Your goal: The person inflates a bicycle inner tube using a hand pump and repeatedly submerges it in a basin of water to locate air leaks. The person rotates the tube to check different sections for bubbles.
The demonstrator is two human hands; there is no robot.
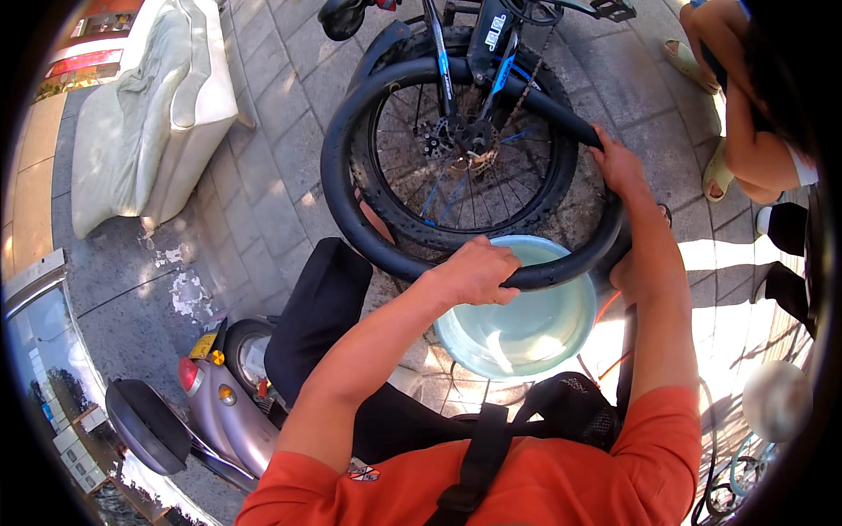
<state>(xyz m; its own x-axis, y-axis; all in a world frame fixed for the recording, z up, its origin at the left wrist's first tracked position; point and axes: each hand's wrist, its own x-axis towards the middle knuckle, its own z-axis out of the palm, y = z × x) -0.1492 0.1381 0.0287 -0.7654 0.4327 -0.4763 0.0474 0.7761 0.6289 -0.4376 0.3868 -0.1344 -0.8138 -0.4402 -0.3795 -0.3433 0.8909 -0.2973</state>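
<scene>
An inflated black inner tube [342, 188] forms a large ring in front of a bicycle's wheel [452, 237]. My left hand [478, 270] is closed round its near side, just above a pale green basin [445, 337] with water in it. Further up on the right, my right hand [618, 162] grips the same tube, its fingers curled over the edge. The tube's near stretch crosses over the basin's far part. Whether it touches the water I cannot tell.
The bicycle frame [487, 39] stands beyond the wheel. A pale worn sofa [132, 140] is at the far left, a silver scooter [224, 412] at the near left. On the right, a person in light green sandals [717, 171] crouches close by, with dark-trousered legs [789, 230] nearer.
</scene>
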